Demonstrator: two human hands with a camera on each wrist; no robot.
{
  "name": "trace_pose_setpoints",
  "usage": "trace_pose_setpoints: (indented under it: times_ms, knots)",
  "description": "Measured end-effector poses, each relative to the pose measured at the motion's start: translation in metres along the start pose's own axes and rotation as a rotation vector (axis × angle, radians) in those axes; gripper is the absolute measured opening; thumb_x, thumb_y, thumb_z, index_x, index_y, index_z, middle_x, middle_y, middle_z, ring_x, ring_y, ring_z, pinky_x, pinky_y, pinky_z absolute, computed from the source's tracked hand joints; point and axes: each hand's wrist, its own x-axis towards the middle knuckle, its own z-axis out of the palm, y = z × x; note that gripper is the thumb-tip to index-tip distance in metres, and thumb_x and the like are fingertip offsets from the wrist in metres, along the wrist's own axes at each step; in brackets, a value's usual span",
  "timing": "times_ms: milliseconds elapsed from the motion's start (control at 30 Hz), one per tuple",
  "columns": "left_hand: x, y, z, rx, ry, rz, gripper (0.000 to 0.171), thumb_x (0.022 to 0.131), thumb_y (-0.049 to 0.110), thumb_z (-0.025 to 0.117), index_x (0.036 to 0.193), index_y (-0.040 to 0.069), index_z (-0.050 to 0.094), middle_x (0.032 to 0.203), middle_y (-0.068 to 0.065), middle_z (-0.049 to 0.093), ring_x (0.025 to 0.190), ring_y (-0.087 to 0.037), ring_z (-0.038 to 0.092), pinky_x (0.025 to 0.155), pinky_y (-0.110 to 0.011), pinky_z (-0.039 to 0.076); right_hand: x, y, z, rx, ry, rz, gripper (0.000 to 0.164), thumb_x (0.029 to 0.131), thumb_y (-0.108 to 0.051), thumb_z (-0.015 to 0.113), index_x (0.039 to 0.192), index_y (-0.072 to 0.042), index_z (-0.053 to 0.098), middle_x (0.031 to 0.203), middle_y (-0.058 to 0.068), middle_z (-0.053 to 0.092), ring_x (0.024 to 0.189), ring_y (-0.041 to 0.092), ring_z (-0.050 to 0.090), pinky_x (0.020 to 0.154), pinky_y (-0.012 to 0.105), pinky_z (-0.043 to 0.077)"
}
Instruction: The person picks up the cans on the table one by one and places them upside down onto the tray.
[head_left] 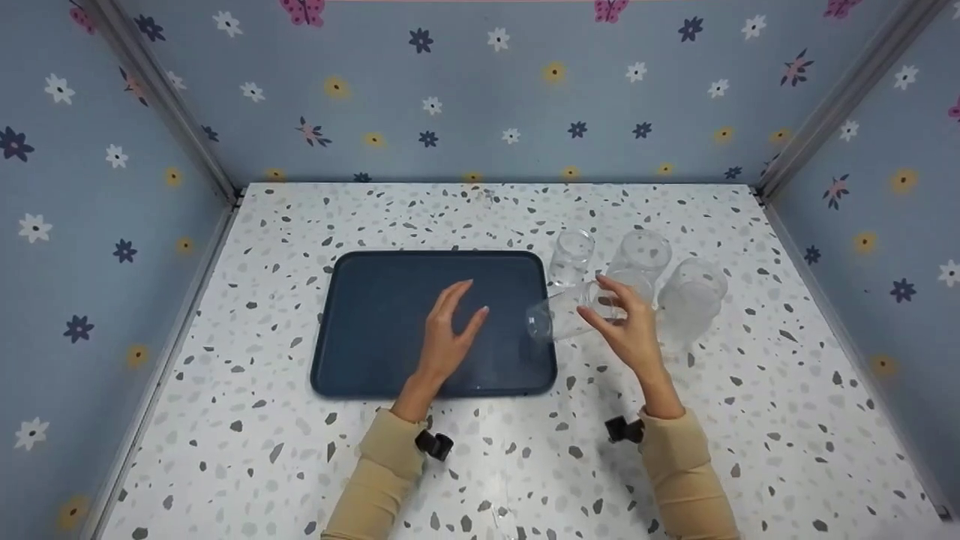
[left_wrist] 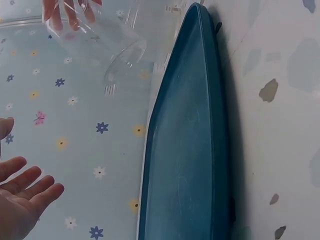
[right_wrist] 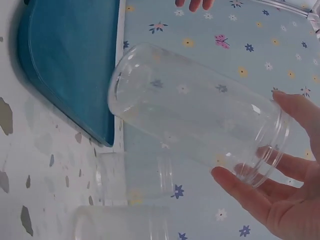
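Observation:
My right hand (head_left: 631,330) grips a clear jar (right_wrist: 192,112) by its threaded neck, thumb on one side and fingers on the other. The jar is tilted, its base pointing left over the right edge of the dark blue tray (head_left: 420,330). Over the middle of that tray is my left hand (head_left: 444,337), holding nothing, its thumb and fingers spread apart. In the left wrist view its fingers (left_wrist: 42,192) are loosely extended, away from the tray surface.
Several other clear jars stand right of the tray: a small jar (head_left: 571,259) near its back right corner, a wider jar (head_left: 641,251) beyond the right hand, and a large jar (head_left: 694,292) farther right. Flower-patterned panels (head_left: 480,90) border the speckled table (head_left: 480,217).

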Motion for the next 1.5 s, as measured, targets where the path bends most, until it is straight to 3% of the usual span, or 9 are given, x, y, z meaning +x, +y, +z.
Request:
trace_pose_setpoints:
  times_ms: [267, 400, 600, 700, 967, 1167, 1233, 1367, 1500]
  knots:
    - [0.003, 0.034, -0.002, -0.048, -0.078, -0.082, 0.048, 0.081, 0.002, 0.062, 0.124, -0.011, 0.043, 0.125, -0.027, 0.042, 0.117, -0.035, 0.039, 0.090, -0.043, 0.039, -0.005, -0.019, 0.014, 0.156, 0.076, 0.000, 0.042, 0.076, 0.004, 0.066, 0.115, 0.012, 0.052, 0.105, 0.025, 0.056, 0.086, 0.040, 0.057, 0.064, 0.019, 0.050]
    - [0.002, 0.033, 0.000, -0.072, -0.117, -0.099, 0.052, 0.082, 0.004, 0.062, 0.127, -0.010, 0.040, 0.129, -0.026, 0.039, 0.119, -0.035, 0.036, 0.091, -0.045, 0.037, -0.004, -0.015, 0.020, 0.258, 0.074, 0.002, 0.041, 0.076, 0.008, 0.063, 0.114, 0.016, 0.049, 0.106, 0.030, 0.053, 0.087, 0.043, 0.054, 0.068, 0.021, 0.050]
    - [0.000, 0.029, 0.003, -0.100, -0.168, -0.127, 0.055, 0.082, 0.006, 0.062, 0.130, -0.007, 0.037, 0.133, -0.024, 0.034, 0.121, -0.035, 0.034, 0.090, -0.046, 0.038, -0.006, -0.009, 0.025, 0.408, 0.024, 0.092, 0.042, 0.080, 0.008, 0.058, 0.119, 0.016, 0.044, 0.111, 0.035, 0.046, 0.087, 0.028, 0.057, 0.065, 0.037, 0.051]
    - [0.000, 0.026, 0.005, -0.134, -0.188, -0.145, 0.058, 0.082, 0.006, 0.063, 0.131, -0.006, 0.036, 0.134, -0.025, 0.032, 0.122, -0.036, 0.033, 0.089, -0.048, 0.038, -0.007, -0.007, 0.027, 0.447, 0.002, 0.104, 0.041, 0.083, 0.007, 0.056, 0.121, 0.016, 0.043, 0.112, 0.036, 0.044, 0.088, 0.033, 0.057, 0.064, 0.038, 0.051]
    - [0.000, 0.026, 0.008, -0.253, -0.224, -0.234, 0.063, 0.081, 0.005, 0.063, 0.134, -0.003, 0.031, 0.134, -0.024, 0.029, 0.116, -0.034, 0.037, 0.086, -0.050, 0.040, -0.006, 0.016, 0.040, 0.548, -0.026, 0.174, 0.040, 0.089, -0.003, 0.051, 0.126, 0.009, 0.041, 0.114, 0.028, 0.045, 0.089, 0.022, 0.060, 0.069, 0.047, 0.049]
    - [0.002, 0.018, 0.009, -0.433, -0.190, -0.277, 0.061, 0.080, -0.002, 0.061, 0.133, -0.007, 0.030, 0.132, -0.027, 0.030, 0.115, -0.038, 0.038, 0.080, -0.047, 0.045, -0.006, 0.029, 0.051, 0.598, -0.011, 0.261, 0.044, 0.088, -0.019, 0.056, 0.125, 0.003, 0.044, 0.114, 0.025, 0.047, 0.090, 0.029, 0.058, 0.065, 0.039, 0.052]
    - [0.002, 0.017, 0.010, -0.465, -0.179, -0.295, 0.061, 0.079, -0.003, 0.062, 0.132, -0.008, 0.031, 0.131, -0.026, 0.031, 0.114, -0.038, 0.039, 0.077, -0.042, 0.047, -0.005, 0.053, 0.059, 0.650, -0.019, 0.257, 0.045, 0.088, -0.023, 0.056, 0.125, 0.000, 0.046, 0.112, 0.021, 0.048, 0.089, 0.030, 0.058, 0.064, 0.036, 0.052]
    - [0.002, 0.014, 0.010, -0.512, -0.173, -0.305, 0.063, 0.077, -0.006, 0.063, 0.131, -0.008, 0.032, 0.129, -0.025, 0.035, 0.112, -0.040, 0.041, 0.074, -0.034, 0.049, -0.006, 0.068, 0.066, 0.693, -0.036, 0.246, 0.046, 0.087, -0.027, 0.057, 0.125, -0.004, 0.046, 0.109, 0.020, 0.048, 0.088, 0.029, 0.058, 0.065, 0.037, 0.052]
    - [0.002, 0.012, 0.010, -0.551, -0.167, -0.284, 0.063, 0.075, -0.008, 0.064, 0.129, -0.011, 0.032, 0.124, -0.026, 0.038, 0.107, -0.049, 0.040, 0.072, -0.035, 0.050, -0.007, 0.056, 0.067, 0.704, -0.056, 0.252, 0.052, 0.086, -0.032, 0.057, 0.125, -0.001, 0.044, 0.111, 0.023, 0.048, 0.089, 0.030, 0.059, 0.067, 0.036, 0.052]
